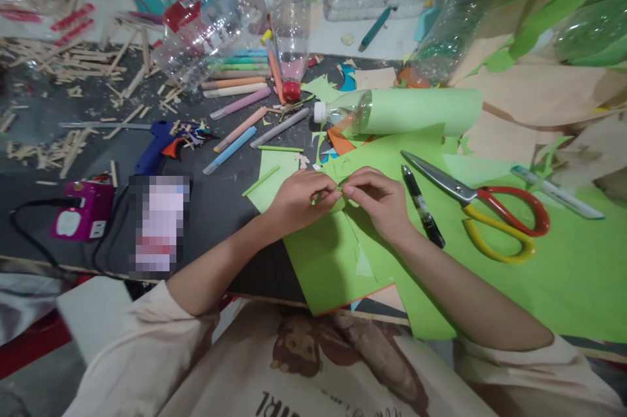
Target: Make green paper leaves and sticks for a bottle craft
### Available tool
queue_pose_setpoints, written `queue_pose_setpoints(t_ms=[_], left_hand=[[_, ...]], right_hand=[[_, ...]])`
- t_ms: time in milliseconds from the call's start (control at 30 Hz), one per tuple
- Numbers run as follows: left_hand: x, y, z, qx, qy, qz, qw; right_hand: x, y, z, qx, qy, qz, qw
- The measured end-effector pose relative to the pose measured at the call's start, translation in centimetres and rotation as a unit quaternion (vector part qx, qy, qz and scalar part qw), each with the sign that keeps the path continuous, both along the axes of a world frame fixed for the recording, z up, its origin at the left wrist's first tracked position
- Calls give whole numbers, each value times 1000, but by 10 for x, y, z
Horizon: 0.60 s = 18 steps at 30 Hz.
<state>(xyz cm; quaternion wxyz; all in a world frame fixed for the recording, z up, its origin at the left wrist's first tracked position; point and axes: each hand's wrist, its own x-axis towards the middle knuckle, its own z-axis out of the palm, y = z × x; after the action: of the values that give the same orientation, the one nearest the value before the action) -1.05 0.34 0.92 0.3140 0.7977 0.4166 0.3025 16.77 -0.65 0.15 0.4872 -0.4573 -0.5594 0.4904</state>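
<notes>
My left hand [304,198] and my right hand [379,198] meet over the green paper sheet [313,266]. Their fingertips pinch a thin green paper strip [341,189] between them, mostly covered by the fingers. Two slim green paper rolls, one farther back [281,149] and one slanted [261,180], lie just beyond my left hand on a pale green sheet [267,162]. Beside my right hand rests a black pen [422,206]. Farther right are scissors [475,198] with one red and one yellow handle, blades apart. Narrow paper scraps [362,263] lie below my hands.
A bottle wrapped in light green paper [421,111] lies behind my hands, near several markers [240,103]. To the left are a blue glue gun [157,146], wooden stick pieces [73,149], a purple box with a cable [83,211] and a blurred-out rectangle [159,224]. Clear bottles crowd the back.
</notes>
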Motion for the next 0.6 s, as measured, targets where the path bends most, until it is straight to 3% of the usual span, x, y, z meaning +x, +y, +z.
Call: queue_pose_setpoints(t_ms=[167,333,600], left_hand=[[2,-2,4,-51,-30,4,998],[7,-1,7,-178,-97,87,975],[8,-1,7,-197,-145,104,964]], right_hand=[[3,3,-4,-70,64,-19,995],[2,3,-5,-100,113,-21,988],[2,-1,-2,-67,60,-17,996]])
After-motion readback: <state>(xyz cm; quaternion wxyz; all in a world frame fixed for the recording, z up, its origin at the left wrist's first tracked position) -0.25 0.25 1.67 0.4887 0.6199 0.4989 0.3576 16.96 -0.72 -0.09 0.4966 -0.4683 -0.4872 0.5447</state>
